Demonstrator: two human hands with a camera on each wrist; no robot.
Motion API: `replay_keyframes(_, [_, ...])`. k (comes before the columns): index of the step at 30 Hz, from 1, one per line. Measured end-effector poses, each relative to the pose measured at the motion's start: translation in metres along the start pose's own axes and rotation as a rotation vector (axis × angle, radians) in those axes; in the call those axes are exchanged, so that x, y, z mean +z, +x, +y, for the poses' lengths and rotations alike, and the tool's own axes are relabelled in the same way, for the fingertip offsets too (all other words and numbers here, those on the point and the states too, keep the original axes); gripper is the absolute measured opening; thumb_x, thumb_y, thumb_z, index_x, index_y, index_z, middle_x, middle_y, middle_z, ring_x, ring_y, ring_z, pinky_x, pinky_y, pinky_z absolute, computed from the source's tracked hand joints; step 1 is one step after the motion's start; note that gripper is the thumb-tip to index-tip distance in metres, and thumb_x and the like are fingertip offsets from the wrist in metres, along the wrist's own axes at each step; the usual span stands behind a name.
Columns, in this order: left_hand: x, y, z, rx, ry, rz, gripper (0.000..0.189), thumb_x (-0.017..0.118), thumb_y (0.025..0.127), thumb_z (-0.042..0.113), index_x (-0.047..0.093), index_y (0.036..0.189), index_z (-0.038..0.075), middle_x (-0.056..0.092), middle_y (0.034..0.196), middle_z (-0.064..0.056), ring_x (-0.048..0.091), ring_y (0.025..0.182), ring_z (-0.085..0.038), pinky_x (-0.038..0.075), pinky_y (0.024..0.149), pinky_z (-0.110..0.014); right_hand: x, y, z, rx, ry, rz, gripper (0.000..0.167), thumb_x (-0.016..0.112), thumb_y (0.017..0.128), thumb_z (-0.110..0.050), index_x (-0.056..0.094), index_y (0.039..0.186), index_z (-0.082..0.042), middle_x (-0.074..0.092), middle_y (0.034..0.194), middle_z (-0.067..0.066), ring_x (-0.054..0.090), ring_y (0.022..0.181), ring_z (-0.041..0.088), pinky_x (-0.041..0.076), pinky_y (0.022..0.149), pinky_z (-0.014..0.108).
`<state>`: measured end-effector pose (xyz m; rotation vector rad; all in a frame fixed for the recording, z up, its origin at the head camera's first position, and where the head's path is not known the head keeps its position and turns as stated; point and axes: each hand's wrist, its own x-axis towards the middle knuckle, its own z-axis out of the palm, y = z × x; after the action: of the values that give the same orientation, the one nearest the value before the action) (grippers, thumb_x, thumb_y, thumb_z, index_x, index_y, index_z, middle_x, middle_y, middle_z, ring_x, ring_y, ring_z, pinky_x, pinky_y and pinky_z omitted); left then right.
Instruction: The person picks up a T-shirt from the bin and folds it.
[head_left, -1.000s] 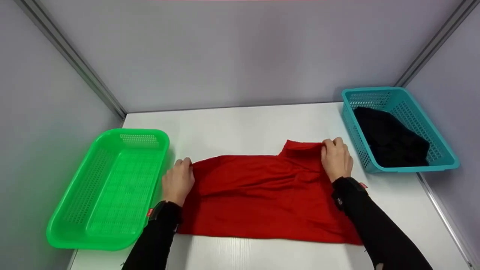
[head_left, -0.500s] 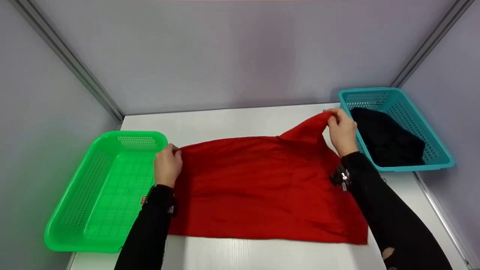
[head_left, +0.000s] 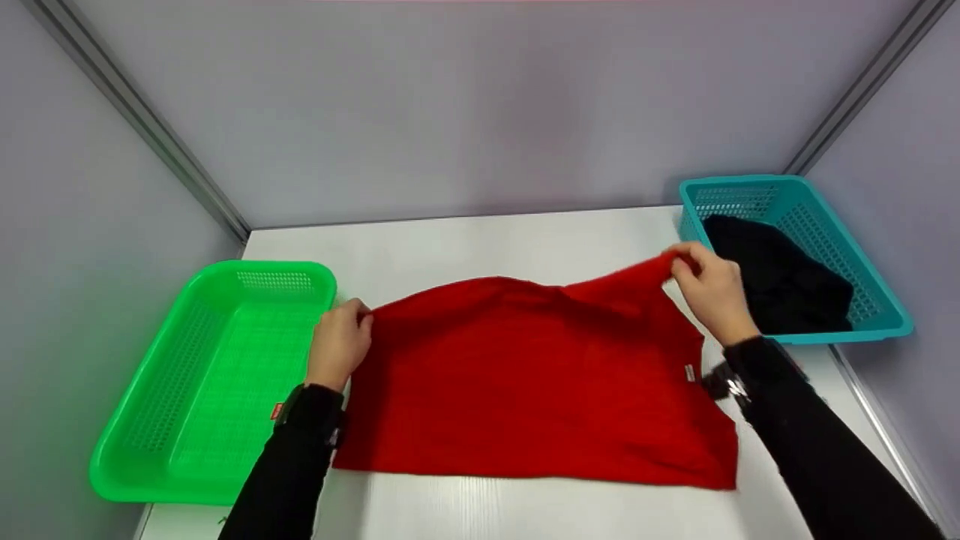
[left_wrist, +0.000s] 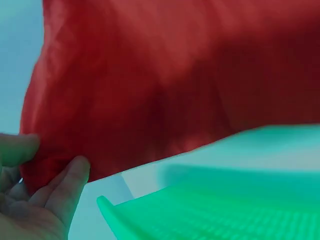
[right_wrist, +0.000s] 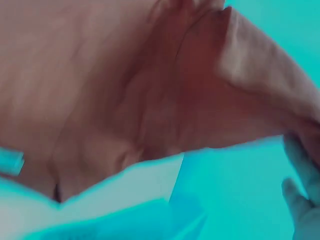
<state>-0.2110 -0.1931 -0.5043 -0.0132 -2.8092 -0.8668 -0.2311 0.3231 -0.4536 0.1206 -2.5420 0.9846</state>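
A red T-shirt [head_left: 525, 382] is spread sideways over the white table, its near edge lying flat. My left hand [head_left: 339, 343] pinches its far left corner; the left wrist view shows thumb and fingers on that red corner [left_wrist: 45, 170]. At the upper right, my right hand [head_left: 712, 289] pinches the end of what looks like a sleeve [head_left: 634, 281] and holds it raised. The far edge lifts off the table between both hands. A small white label [head_left: 690, 373] shows near the right edge. In the right wrist view the fingers [right_wrist: 302, 200] are only partly visible.
A green basket [head_left: 326, 281] with nothing in it stands left, close beside my left forearm. At the back right stands a blue basket [head_left: 885, 285] with black cloth [head_left: 780, 277] inside. Grey panels [head_left: 465, 105] enclose the white table [head_left: 420, 502] at the back and sides.
My right hand has raised the sleeve end up and away, then moved right and slightly down with it. My left hand has shifted a little left. The shirt now lies smoother.
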Motion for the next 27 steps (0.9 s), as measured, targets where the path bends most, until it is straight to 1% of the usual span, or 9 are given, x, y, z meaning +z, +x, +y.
replay_keyframes(4, [-0.004,-0.014,-0.003,0.086,0.087,-0.085,0.006,0.065,0.094,0.001,0.068,0.091,-0.003,0.073,0.091,-0.023,0.070,0.087,-0.044,0.055,0.076,-0.056,-0.029,-0.021,0.013,-0.071,-0.057,-0.247,0.018,0.056,0.102,-0.006,0.072,0.110,-0.007,0.077,0.090,0.011,0.055,0.071,-0.009,0.043,0.066,0.011])
replay_keyframes(8, [-0.006,-0.027,-0.007,0.153,0.178,-0.145,0.004,0.065,0.092,-0.004,0.066,0.089,-0.001,0.070,0.087,-0.021,0.069,0.085,-0.043,0.056,0.075,-0.055,-0.055,-0.035,0.021,-0.041,-0.072,-0.571,0.017,0.055,0.104,-0.006,0.071,0.110,-0.010,0.077,0.094,0.003,0.065,0.079,0.002,0.052,0.072,0.018])
replay_keyframes(12, [-0.001,-0.041,-0.013,0.226,0.252,-0.169,0.013,0.061,0.086,-0.012,0.060,0.082,0.000,0.068,0.081,-0.020,0.068,0.079,-0.043,0.055,0.069,-0.054,-0.074,-0.046,0.026,0.029,0.019,-0.839,0.016,0.054,0.103,-0.005,0.069,0.108,-0.009,0.077,0.099,0.004,0.070,0.085,0.009,0.052,0.075,0.021])
replay_keyframes(15, [0.003,-0.050,-0.015,0.242,0.307,-0.221,0.016,0.061,0.084,-0.014,0.058,0.080,0.001,0.066,0.079,-0.019,0.067,0.075,-0.042,0.056,0.068,-0.052,-0.079,-0.057,0.034,0.052,0.124,-0.971,0.015,0.055,0.101,-0.002,0.068,0.105,-0.008,0.077,0.099,0.007,0.072,0.086,0.010,0.053,0.076,0.023])
replay_keyframes(18, [0.007,-0.058,-0.017,0.221,0.372,-0.301,0.012,0.066,0.087,-0.010,0.060,0.085,0.001,0.066,0.081,-0.018,0.067,0.075,-0.038,0.058,0.070,-0.049,-0.076,-0.070,0.044,0.025,0.168,-1.035,0.016,0.056,0.097,0.002,0.069,0.099,-0.007,0.076,0.093,0.007,0.072,0.081,0.008,0.055,0.075,0.023])
replay_keyframes(20, [0.010,-0.063,-0.018,0.206,0.412,-0.335,0.010,0.067,0.089,-0.008,0.061,0.087,0.001,0.066,0.082,-0.018,0.067,0.075,-0.037,0.059,0.070,-0.048,-0.069,-0.081,0.050,-0.008,0.137,-1.048,0.016,0.058,0.093,0.004,0.069,0.094,-0.008,0.074,0.087,0.004,0.067,0.076,0.004,0.052,0.069,0.023])
replay_keyframes(22, [0.014,-0.069,-0.018,0.198,0.443,-0.353,0.009,0.065,0.090,-0.008,0.063,0.086,0.000,0.067,0.081,-0.018,0.068,0.075,-0.037,0.059,0.069,-0.048,-0.060,-0.093,0.055,-0.058,0.048,-1.046,0.016,0.061,0.089,0.004,0.067,0.090,-0.011,0.069,0.081,-0.001,0.057,0.071,0.000,0.048,0.064,0.022])
replay_keyframes(24, [0.017,-0.074,-0.018,0.199,0.487,-0.364,0.008,0.064,0.090,-0.008,0.065,0.086,0.000,0.068,0.082,-0.019,0.068,0.078,-0.038,0.059,0.075,-0.051,-0.050,-0.105,0.058,-0.144,-0.101,-1.011,0.014,0.067,0.086,0.002,0.065,0.090,-0.012,0.063,0.080,-0.005,0.051,0.072,0.003,0.047,0.064,0.025])
replay_keyframes(27, [0.021,-0.079,-0.016,0.186,0.564,-0.383,0.004,0.066,0.089,-0.002,0.069,0.091,0.000,0.071,0.092,-0.021,0.067,0.097,-0.044,0.052,0.095,-0.061,-0.035,-0.124,0.065,-0.314,-0.339,-0.898,0.034,0.074,0.079,0.003,0.066,0.109,-0.011,0.059,0.094,-0.002,0.055,0.084,0.014,0.053,0.076,0.035])
